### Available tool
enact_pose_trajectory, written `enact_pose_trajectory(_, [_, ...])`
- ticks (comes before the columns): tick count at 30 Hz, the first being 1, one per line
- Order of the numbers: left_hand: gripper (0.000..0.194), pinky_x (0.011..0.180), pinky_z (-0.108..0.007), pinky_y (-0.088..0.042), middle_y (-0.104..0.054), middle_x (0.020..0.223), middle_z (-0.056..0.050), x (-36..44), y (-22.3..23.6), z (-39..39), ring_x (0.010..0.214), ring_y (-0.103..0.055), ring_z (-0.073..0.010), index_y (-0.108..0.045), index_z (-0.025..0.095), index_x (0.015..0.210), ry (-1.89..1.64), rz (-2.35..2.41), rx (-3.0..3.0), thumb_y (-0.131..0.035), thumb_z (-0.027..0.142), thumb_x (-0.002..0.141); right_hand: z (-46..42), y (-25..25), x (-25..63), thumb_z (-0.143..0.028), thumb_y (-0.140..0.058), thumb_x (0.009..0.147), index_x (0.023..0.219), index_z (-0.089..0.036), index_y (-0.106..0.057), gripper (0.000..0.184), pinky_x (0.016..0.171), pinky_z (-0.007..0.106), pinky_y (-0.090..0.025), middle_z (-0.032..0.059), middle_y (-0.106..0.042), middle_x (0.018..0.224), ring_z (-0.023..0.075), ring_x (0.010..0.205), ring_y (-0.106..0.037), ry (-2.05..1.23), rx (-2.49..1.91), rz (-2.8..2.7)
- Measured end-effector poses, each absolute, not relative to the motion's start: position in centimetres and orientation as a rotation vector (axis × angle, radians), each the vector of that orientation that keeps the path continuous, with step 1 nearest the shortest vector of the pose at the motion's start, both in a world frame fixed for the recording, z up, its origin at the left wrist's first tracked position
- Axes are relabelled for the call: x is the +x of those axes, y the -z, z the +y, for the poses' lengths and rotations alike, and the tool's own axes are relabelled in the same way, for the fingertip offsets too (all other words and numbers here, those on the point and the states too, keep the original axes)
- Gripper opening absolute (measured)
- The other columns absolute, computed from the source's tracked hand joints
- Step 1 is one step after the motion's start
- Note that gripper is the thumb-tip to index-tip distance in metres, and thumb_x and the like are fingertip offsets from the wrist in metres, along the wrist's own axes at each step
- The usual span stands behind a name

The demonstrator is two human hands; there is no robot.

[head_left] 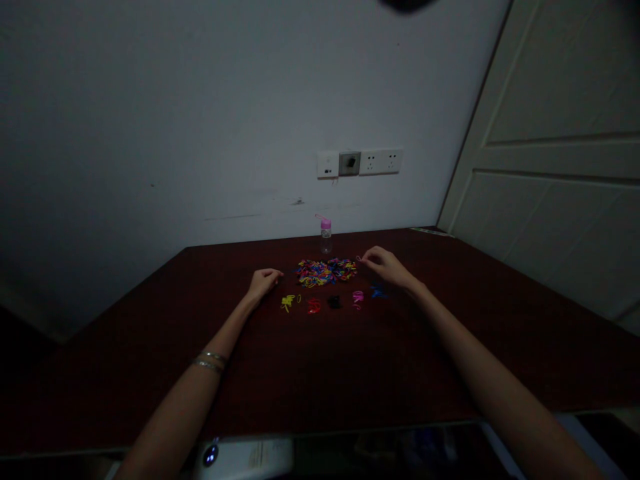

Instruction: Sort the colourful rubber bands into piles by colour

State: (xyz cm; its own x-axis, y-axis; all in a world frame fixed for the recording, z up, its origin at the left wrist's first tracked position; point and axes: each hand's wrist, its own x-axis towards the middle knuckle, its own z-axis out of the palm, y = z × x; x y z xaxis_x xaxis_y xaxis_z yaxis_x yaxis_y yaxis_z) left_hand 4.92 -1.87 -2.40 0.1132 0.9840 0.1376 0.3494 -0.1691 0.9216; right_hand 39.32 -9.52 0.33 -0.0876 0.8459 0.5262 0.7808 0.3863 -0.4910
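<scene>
A mixed heap of colourful small rubber bands (pixel 320 273) lies on the dark red table. My right hand (pixel 383 263) is at the heap's right edge, thumb and fingertip pinched on a pink rubber band (pixel 359 259). To the left of the heap, my left hand (pixel 264 281) rests with its fingers drawn together; what they hold, if anything, is too small to make out. In front of the heap runs a row of small piles: yellow bands (pixel 287 303), red bands (pixel 313 305), black bands (pixel 334 302), pink bands (pixel 357 297) and blue bands (pixel 378 292).
Behind the heap stands a clear bottle (pixel 326 241) with a pink lid, near the wall. Sockets and switches (pixel 360 163) are set in the wall above. A pale panelled door (pixel 560 160) is at the right. Below the table's front edge a white object (pixel 250 459) shows.
</scene>
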Motion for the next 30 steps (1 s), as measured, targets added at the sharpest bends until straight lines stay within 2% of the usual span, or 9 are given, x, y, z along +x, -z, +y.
enact_pose_trajectory(4, [0.028, 0.039, -0.019, -0.019, -0.044, 0.047, 0.004, 4.9, 2.6, -1.7, 0.037, -0.031, -0.0047, -0.065, 0.011, 0.074, -1.069, 1.324, 1.627, -0.052, 0.032, 0.063, -9.8, -0.6, 39.4, -0.031, -0.051, 0.076, 0.075, -0.016, -0.059, 0.018, 0.07, 0.027, -0.045, 0.0063, -0.057, 0.083, 0.0155, 0.076, -0.054, -0.17, -1.411, -1.881])
enact_pose_trajectory(9, [0.027, 0.038, -0.019, -0.019, -0.043, 0.046, 0.005, 4.8, 2.7, -1.5, 0.037, -0.03, -0.0045, -0.065, 0.011, 0.073, -1.067, 1.328, 1.631, -0.051, 0.031, 0.063, -10.3, -0.8, 39.3, -0.028, -0.054, 0.073, 0.073, -0.015, -0.062, 0.015, 0.069, 0.025, -0.046, 0.0059, -0.062, 0.083, 0.0156, 0.076, -0.057, -0.444, -1.387, -2.055])
enact_pose_trajectory(16, [0.028, 0.038, -0.019, -0.019, -0.043, 0.046, 0.005, 4.8, 2.8, -1.5, 0.036, -0.03, -0.0044, -0.065, 0.01, 0.075, -1.06, 1.344, 1.635, -0.052, 0.032, 0.063, -11.2, -1.3, 38.3, -0.02, -0.055, 0.067, 0.069, -0.015, -0.068, 0.013, 0.065, 0.024, -0.045, 0.0044, -0.066, 0.072, 0.0155, 0.069, -0.059, -0.722, -1.504, -2.259])
enact_pose_trajectory(23, [0.029, 0.039, -0.019, -0.022, -0.045, 0.046, 0.005, 4.7, 2.7, -1.6, 0.037, -0.032, -0.0046, -0.066, 0.011, 0.074, -1.063, 1.356, 1.665, -0.052, 0.034, 0.062, -10.9, -1.1, 38.2, -0.022, -0.055, 0.066, 0.074, -0.012, -0.068, 0.018, 0.063, 0.022, -0.044, 0.0045, -0.066, 0.072, 0.0149, 0.069, -0.059, -0.731, -1.559, -2.24])
enact_pose_trajectory(30, [0.029, 0.042, -0.019, -0.027, -0.05, 0.046, 0.003, 4.7, 3.2, -1.0, 0.039, -0.037, -0.0063, -0.068, 0.011, 0.075, -1.103, 1.349, 1.696, -0.055, 0.033, 0.062, -9.9, -0.1, 39.6, -0.022, -0.051, 0.069, 0.076, -0.014, -0.067, 0.019, 0.063, 0.022, -0.044, 0.005, -0.066, 0.078, 0.0149, 0.071, -0.059, -0.519, -1.56, -2.122])
